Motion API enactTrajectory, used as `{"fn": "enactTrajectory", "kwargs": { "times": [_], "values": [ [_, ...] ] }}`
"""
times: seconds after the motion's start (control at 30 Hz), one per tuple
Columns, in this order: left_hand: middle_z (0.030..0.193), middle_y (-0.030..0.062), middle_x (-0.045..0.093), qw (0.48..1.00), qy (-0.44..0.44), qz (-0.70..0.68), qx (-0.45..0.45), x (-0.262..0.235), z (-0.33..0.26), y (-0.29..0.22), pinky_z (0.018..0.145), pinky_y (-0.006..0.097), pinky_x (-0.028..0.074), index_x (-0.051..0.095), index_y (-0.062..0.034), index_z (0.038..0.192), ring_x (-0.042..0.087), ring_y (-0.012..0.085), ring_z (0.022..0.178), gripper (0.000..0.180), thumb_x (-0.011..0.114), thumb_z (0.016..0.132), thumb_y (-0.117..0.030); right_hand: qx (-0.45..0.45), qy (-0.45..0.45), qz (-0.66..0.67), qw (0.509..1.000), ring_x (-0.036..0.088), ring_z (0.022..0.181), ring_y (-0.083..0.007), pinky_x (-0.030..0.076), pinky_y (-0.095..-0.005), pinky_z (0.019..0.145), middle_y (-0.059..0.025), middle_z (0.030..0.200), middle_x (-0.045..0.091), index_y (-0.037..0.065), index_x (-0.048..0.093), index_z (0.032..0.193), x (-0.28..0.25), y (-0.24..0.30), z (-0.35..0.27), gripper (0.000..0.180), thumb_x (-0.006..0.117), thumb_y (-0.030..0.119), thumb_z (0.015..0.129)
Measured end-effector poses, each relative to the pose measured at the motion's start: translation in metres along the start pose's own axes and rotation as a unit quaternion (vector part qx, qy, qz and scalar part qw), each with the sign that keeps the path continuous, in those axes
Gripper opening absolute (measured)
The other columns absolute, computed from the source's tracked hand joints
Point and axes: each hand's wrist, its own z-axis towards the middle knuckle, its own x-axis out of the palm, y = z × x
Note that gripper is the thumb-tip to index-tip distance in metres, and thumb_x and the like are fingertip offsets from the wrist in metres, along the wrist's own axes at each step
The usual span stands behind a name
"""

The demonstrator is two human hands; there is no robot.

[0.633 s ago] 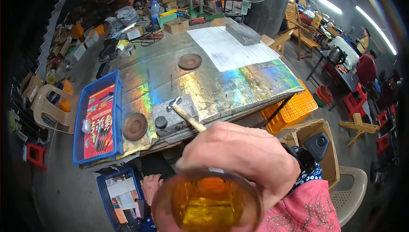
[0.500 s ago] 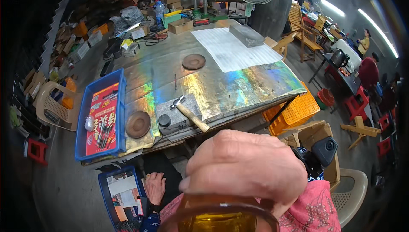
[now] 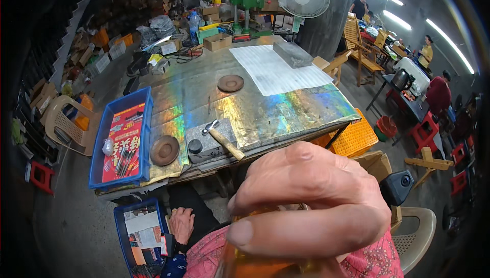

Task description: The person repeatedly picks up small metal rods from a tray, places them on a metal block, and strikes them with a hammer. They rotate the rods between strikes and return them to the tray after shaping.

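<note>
My right hand [image 3: 311, 201] is close up in the lower middle, its fingers curled round an amber, see-through drinking vessel [image 3: 260, 265], most of which is hidden by the fingers and the picture's lower edge. On my dark-trousered thigh rests my left hand [image 3: 182, 224], fingers stretched out and holding nothing. Beyond, on the table's near edge, a wooden-handled hammer [image 3: 224, 143] lies across a flat stone slab [image 3: 233, 130] beside a small black round block [image 3: 195, 146]. One round brown wooden dish [image 3: 165, 150] sits left of the slab, another wooden dish [image 3: 230, 83] farther back.
A blue tray [image 3: 148, 125] with thin metal tools [image 3: 127, 163] stands at the table's left. Below it is a second blue tray [image 3: 118, 224] with papers. White foam sheeting [image 3: 278, 76] carries a grey block [image 3: 293, 54]. An orange crate [image 3: 360, 135] stands right; people work farther off.
My right hand and the amber vessel have come up and nearer; the vessel's brown rim no longer shows, and the thumb now crosses in front. My left hand stays on my thigh.
</note>
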Motion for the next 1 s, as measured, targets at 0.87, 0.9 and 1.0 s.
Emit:
{"fn": "enactTrajectory", "kwargs": {
  "times": [0.87, 0.9, 1.0],
  "values": [
    [0.092, 0.0144, 0.062, 1.000, -0.002, 0.000, -0.003, 0.003, -0.010, -0.001, 0.074, 0.045, 0.048, 0.069, -0.0073, 0.095, 0.058, 0.0356, 0.088, 0.017, 0.069, 0.080, -0.015, -0.072, -0.042, 0.001, 0.996, 0.064, 0.067, -0.0245, 0.052, -0.0328, 0.063, -0.0173, 0.082, 0.066, 0.000, 0.066, 0.091, -0.001, 0.021, -0.019, 0.025, 0.060, 0.024, 0.090],
    [0.093, 0.0145, 0.062, 1.000, -0.009, -0.001, 0.000, 0.002, -0.009, -0.002, 0.074, 0.045, 0.048, 0.069, -0.0070, 0.095, 0.058, 0.0356, 0.088, 0.017, 0.069, 0.080, -0.014, -0.071, -0.010, -0.009, 0.997, 0.064, 0.066, -0.0248, 0.053, -0.0334, 0.063, -0.0180, 0.081, 0.066, 0.000, 0.065, 0.091, -0.003, 0.020, -0.018, 0.027, 0.058, 0.025, 0.093],
    [0.092, 0.0147, 0.063, 1.000, -0.007, -0.014, 0.001, -0.001, -0.008, -0.004, 0.076, 0.045, 0.048, 0.069, -0.0062, 0.095, 0.058, 0.0356, 0.088, 0.017, 0.069, 0.080, -0.014, -0.047, 0.024, -0.035, 0.998, 0.064, 0.064, -0.0240, 0.053, -0.0329, 0.062, -0.0179, 0.079, 0.066, 0.000, 0.064, 0.089, -0.007, 0.017, -0.020, 0.028, 0.057, 0.026, 0.096]
  ]
}}
